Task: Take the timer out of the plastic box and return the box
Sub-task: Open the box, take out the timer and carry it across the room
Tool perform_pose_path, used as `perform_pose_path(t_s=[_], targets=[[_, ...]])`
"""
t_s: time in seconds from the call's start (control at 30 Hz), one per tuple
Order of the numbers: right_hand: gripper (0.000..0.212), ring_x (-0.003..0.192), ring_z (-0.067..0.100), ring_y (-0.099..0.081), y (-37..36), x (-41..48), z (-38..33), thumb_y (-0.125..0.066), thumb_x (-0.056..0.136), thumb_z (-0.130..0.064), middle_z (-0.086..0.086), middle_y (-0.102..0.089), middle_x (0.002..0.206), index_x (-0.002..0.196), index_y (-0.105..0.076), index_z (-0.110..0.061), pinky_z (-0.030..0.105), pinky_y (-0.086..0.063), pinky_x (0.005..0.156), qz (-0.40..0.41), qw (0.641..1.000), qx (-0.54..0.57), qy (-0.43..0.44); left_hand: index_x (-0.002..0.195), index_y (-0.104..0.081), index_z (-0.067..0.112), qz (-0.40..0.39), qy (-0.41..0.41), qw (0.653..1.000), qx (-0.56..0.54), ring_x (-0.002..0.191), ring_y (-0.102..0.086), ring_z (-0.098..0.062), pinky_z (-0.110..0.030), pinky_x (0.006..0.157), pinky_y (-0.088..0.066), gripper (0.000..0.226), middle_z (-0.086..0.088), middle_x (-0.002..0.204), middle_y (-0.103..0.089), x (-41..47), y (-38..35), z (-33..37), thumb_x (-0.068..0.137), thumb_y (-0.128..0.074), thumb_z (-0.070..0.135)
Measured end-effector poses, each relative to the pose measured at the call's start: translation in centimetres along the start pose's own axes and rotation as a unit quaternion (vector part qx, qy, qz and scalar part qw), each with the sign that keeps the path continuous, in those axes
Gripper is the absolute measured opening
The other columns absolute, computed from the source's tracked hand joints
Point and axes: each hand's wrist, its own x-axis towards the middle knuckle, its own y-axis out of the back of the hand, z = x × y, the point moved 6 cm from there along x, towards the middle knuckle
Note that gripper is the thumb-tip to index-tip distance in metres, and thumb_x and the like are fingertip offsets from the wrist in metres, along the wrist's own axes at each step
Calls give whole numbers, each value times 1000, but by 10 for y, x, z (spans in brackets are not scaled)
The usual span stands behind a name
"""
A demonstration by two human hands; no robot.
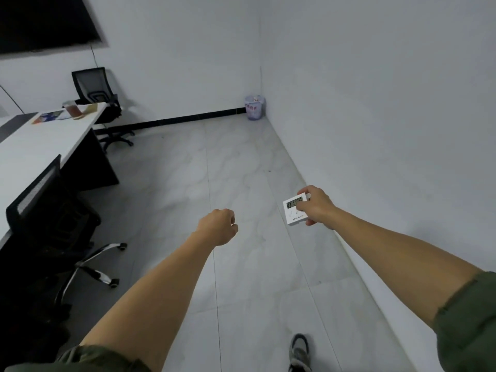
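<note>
- Grey shoe (300, 350) at bottom edge on the tiled floor (241, 170); standing or mid-stride, cannot tell which.
- Left hand (218, 226) out ahead, fingers curled under into a loose fist, nothing seen in them. Probably idle, kept free for balance.
- Right hand (318, 206) pinching the white timer (294, 209) by its right edge, thumb on the face below the display, other fingers wrapped behind. Face turned up toward the camera, likely so the display can be read.
- Digits on the display, too blurred to read with confidence; small print lower on the face illegible.
- Timer out in the open air; plastic box nowhere in view, so return step cannot be confirmed.
- Black mesh chair (40, 210) tucked against a white desk (35, 146) at left.
- Further along the desk: cup (72, 109) of brown liquid beside some papers; second chair (96, 89) behind.
- Bin (254, 107) in the far corner, printed marks unreadable.
- Dark screen (45, 20) on the wall, top left.
</note>
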Motion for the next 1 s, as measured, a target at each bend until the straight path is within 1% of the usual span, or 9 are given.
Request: perform_pose_path(t_s=[0.13,0.23,0.33,0.4,0.53,0.63,0.73,0.93,1.0], targets=[[31,91,27,-64,9,109,-31,-58,88,-7,12,-61,114,117,-53,-19,34,-57,53,-24,1000,-14,2,116,-59,16,2,23,1000,-12,100,-60,-27,-31,74,-43,30,-7,113,-62,101,25,6,94,-50,34],[32,95,29,-64,19,182,-68,-58,89,-6,12,-60,115,118,-53,-18,36,-58,55,-27,999,-17,13,117,-59,16,19,40,999,-27,99,-60,-27,-31,73,-43,30,-8,111,-64,161,50,6,94,-50,34],[35,98,31,-63,15,241,-98,-58,88,-5,12,-59,116,121,-52,-17,35,-57,54,-38,999,-22,13,119,-59,17,15,58,998,-23,103,-59,-28,-31,74,-42,31,-9,116,-62,210,68,-5,94,-50,35],[34,96,30,-63,5,282,-117,-58,88,-5,11,-59,115,119,-53,-17,34,-55,51,-52,998,-27,24,120,-59,16,18,76,997,-25,106,-58,-28,-32,76,-41,32,-10,117,-61,247,78,-19,95,-50,34],[31,89,28,-63,-24,363,-145,-59,88,-6,11,-61,113,117,-54,-17,31,-52,46,-65,997,-36,36,119,-59,16,11,89,996,-21,107,-58,-29,-32,78,-42,32,-10,119,-60,326,91,-48,95,-50,34],[32,88,27,-63,-44,422,-166,-59,88,-7,11,-61,112,118,-54,-17,31,-52,46,-65,996,-43,41,119,-59,16,7,86,996,-21,108,-58,-28,-33,80,-44,32,-10,119,-61,395,103,-71,95,-50,35],[32,91,28,-63,-56,477,-189,-59,88,-6,10,-60,113,118,-54,-16,32,-54,49,-51,997,-39,36,119,-59,17,9,73,997,-19,111,-57,-28,-33,82,-44,32,-9,121,-60,461,122,-91,94,-50,35],[31,94,30,-64,-61,596,-266,-58,87,-6,10,-59,113,116,-54,-17,33,-55,48,-12,999,-29,33,120,-58,17,9,51,999,-18,110,-56,-28,-34,82,-43,32,-9,121,-59,604,186,-125,94,-49,34],[32,94,30,-64,-63,627,-281,-58,88,-5,10,-59,113,117,-54,-17,37,-58,53,-9,999,-27,31,119,-58,17,4,36,999,-18,108,-57,-28,-34,82,-43,32,-9,120,-59,638,195,-126,94,-49,34]])
